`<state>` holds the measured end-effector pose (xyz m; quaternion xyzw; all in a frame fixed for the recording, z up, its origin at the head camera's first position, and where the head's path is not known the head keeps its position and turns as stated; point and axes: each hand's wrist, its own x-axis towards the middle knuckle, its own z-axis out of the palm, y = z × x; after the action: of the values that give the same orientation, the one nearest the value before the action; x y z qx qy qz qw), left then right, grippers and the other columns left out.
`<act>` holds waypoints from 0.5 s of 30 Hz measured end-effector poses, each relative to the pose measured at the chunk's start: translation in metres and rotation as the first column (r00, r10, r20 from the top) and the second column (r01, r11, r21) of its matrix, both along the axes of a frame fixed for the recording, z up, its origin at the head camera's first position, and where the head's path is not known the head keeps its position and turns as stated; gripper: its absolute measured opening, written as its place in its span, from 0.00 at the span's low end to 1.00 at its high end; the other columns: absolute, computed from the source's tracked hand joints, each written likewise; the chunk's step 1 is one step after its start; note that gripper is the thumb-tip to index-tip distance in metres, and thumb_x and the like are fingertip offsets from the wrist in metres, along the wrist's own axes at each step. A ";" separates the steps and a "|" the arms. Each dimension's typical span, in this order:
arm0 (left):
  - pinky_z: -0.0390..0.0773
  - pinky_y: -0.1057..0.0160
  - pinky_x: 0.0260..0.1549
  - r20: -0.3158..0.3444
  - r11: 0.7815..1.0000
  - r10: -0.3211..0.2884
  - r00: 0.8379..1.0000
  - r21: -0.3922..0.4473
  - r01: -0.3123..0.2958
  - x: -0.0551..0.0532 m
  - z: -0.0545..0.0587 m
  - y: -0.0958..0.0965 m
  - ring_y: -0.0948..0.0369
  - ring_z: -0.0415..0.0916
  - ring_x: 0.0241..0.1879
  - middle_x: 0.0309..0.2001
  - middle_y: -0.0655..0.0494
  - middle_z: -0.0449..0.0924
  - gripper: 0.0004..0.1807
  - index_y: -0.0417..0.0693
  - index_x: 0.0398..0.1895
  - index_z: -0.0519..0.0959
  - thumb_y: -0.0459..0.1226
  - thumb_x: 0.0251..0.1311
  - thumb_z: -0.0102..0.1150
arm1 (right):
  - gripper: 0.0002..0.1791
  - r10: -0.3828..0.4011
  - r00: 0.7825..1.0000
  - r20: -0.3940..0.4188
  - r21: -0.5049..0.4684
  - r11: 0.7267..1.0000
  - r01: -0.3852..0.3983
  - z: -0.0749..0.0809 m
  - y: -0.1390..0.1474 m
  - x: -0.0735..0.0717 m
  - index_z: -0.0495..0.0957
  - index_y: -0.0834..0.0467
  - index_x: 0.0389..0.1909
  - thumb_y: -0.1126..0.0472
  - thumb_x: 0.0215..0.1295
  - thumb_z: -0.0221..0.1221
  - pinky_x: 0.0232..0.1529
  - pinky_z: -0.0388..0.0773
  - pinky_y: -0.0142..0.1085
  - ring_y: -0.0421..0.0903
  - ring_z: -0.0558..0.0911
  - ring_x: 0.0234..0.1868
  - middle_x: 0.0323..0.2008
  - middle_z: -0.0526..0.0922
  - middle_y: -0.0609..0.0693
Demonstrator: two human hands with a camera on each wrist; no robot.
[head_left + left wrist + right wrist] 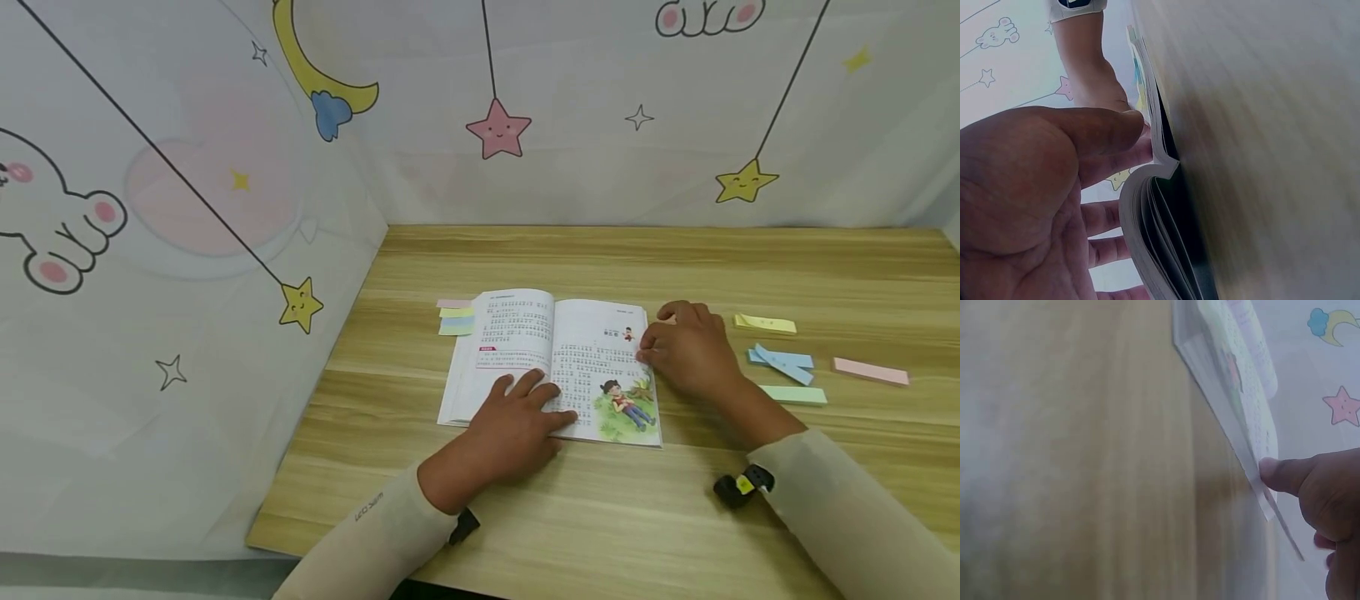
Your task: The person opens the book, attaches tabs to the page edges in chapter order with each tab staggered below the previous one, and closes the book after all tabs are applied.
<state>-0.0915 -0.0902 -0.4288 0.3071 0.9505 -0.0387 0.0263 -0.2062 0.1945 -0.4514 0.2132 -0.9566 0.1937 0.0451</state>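
Observation:
An open book (517, 333) lies on the table, with text on both pages and a picture of a reclining child on the right one. My left hand (517, 425) rests across the lower part of the spine, fingers spread over both pages. At the right page's outer edge, my right hand (690, 350) pinches a thin sticky strip (1288, 536). Its thumb (1282, 475) presses at the page edge, and the strip sticks out beyond the paper; the fingers hide most of it. Pink, yellow, blue and green sticky tabs (456, 318) project from the book's left edge.
Right of the right hand lie loose sticky strips: yellow (765, 323), crossed blue ones (783, 363), green (795, 395) and pink (870, 371). A white cartoon-printed cloth (585, 183) hangs behind and left of the wooden table (600, 517).

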 end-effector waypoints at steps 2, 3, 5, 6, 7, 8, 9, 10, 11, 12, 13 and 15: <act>0.63 0.43 0.64 -0.002 1.000 0.000 1.000 -0.005 0.000 0.000 0.000 0.000 0.53 0.58 0.72 0.68 0.59 0.72 0.21 0.74 0.66 0.79 0.54 0.70 0.59 | 0.04 0.032 0.998 -0.053 0.036 0.999 -0.030 -0.002 0.001 0.003 0.90 0.56 0.36 0.60 0.64 0.70 0.57 0.56 0.65 0.67 0.65 0.61 0.57 0.73 0.63; 0.63 0.43 0.63 -0.004 1.000 0.000 1.000 -0.009 0.000 0.000 0.000 0.001 0.53 0.58 0.72 0.68 0.59 0.72 0.21 0.74 0.66 0.79 0.54 0.71 0.59 | 0.05 0.050 0.997 -0.066 0.053 0.997 -0.047 -0.002 0.001 0.005 0.91 0.56 0.39 0.61 0.64 0.70 0.58 0.55 0.65 0.67 0.65 0.62 0.58 0.73 0.63; 0.64 0.43 0.63 -0.004 1.000 0.001 1.000 -0.017 -0.001 0.000 0.000 0.001 0.54 0.58 0.72 0.68 0.59 0.71 0.21 0.74 0.66 0.79 0.54 0.71 0.58 | 0.09 0.091 0.992 -0.092 0.107 0.991 -0.081 -0.002 0.002 0.010 0.91 0.57 0.44 0.61 0.65 0.68 0.58 0.56 0.65 0.67 0.65 0.62 0.59 0.73 0.63; 0.64 0.44 0.63 -0.003 1.000 0.003 1.000 -0.022 -0.003 0.000 0.001 0.001 0.54 0.58 0.71 0.68 0.59 0.71 0.21 0.75 0.66 0.79 0.55 0.71 0.58 | 0.11 0.112 0.989 -0.098 0.130 0.987 -0.098 -0.002 0.003 0.013 0.90 0.57 0.46 0.61 0.65 0.68 0.57 0.56 0.65 0.67 0.66 0.62 0.59 0.74 0.63; 0.64 0.44 0.62 -0.002 1.000 0.005 1.000 -0.025 -0.005 0.001 0.001 0.002 0.54 0.58 0.71 0.68 0.60 0.71 0.21 0.75 0.66 0.79 0.55 0.71 0.58 | 0.12 0.130 0.986 -0.101 0.146 0.983 -0.114 -0.002 0.004 0.016 0.90 0.57 0.48 0.61 0.65 0.68 0.58 0.56 0.65 0.67 0.66 0.62 0.59 0.74 0.63; 0.64 0.44 0.62 0.000 1.000 0.007 1.000 -0.027 -0.007 0.001 0.001 0.002 0.54 0.58 0.71 0.68 0.60 0.71 0.22 0.75 0.66 0.78 0.55 0.71 0.58 | 0.13 0.143 0.985 -0.099 0.156 0.980 -0.126 -0.002 0.006 0.019 0.89 0.57 0.50 0.61 0.65 0.68 0.58 0.57 0.64 0.66 0.66 0.62 0.59 0.74 0.63; 0.64 0.44 0.62 0.004 1.000 0.009 1.000 -0.028 -0.009 0.001 0.002 0.002 0.54 0.58 0.71 0.68 0.60 0.71 0.22 0.75 0.66 0.78 0.55 0.71 0.58 | 0.14 0.160 0.983 -0.093 0.169 0.975 -0.143 -0.001 0.007 0.023 0.89 0.56 0.51 0.61 0.65 0.68 0.58 0.56 0.64 0.66 0.66 0.62 0.59 0.74 0.63; 0.64 0.44 0.62 0.006 0.999 0.012 1.000 -0.030 -0.011 0.001 0.002 0.003 0.54 0.58 0.71 0.68 0.60 0.71 0.22 0.75 0.66 0.78 0.55 0.71 0.58 | 0.15 0.178 0.980 -0.086 0.175 0.971 -0.161 -0.001 0.009 0.027 0.89 0.55 0.52 0.61 0.65 0.67 0.58 0.56 0.64 0.65 0.66 0.63 0.59 0.74 0.62; 0.64 0.45 0.62 0.007 0.999 0.012 1.000 -0.033 -0.012 0.001 0.002 0.003 0.54 0.58 0.71 0.68 0.60 0.71 0.22 0.76 0.66 0.78 0.55 0.71 0.58 | 0.15 0.194 0.978 -0.078 0.175 0.968 -0.178 0.000 0.010 0.032 0.89 0.54 0.52 0.62 0.65 0.67 0.58 0.56 0.64 0.65 0.66 0.63 0.59 0.74 0.62; 0.64 0.45 0.62 0.008 0.999 0.014 1.000 -0.035 -0.014 0.001 0.003 0.003 0.55 0.58 0.71 0.68 0.60 0.70 0.22 0.76 0.66 0.78 0.55 0.71 0.58 | 0.15 0.209 0.975 -0.071 0.173 0.966 -0.194 0.001 0.011 0.036 0.89 0.53 0.52 0.62 0.64 0.66 0.58 0.56 0.64 0.64 0.66 0.63 0.59 0.74 0.62; 0.64 0.45 0.62 0.010 0.999 0.015 1.000 -0.037 -0.015 0.001 0.003 0.003 0.55 0.58 0.71 0.68 0.60 0.70 0.22 0.76 0.66 0.78 0.55 0.71 0.58 | 0.15 0.221 0.973 -0.067 0.162 0.965 -0.208 0.001 0.012 0.040 0.90 0.52 0.50 0.63 0.63 0.66 0.58 0.57 0.64 0.64 0.66 0.63 0.59 0.75 0.61; 0.64 0.45 0.62 0.012 0.999 0.017 1.000 -0.041 -0.016 0.001 0.003 0.003 0.55 0.58 0.70 0.68 0.60 0.70 0.22 0.76 0.66 0.78 0.55 0.71 0.58 | 0.14 0.241 0.968 -0.069 0.132 0.964 -0.230 0.002 0.013 0.049 0.92 0.51 0.45 0.65 0.60 0.65 0.55 0.60 0.64 0.64 0.68 0.61 0.57 0.77 0.61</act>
<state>-0.0909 -0.0873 -0.4260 0.2988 0.9519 -0.0559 0.0386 -0.1568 0.2072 -0.4493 0.3359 -0.9317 0.1290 0.0489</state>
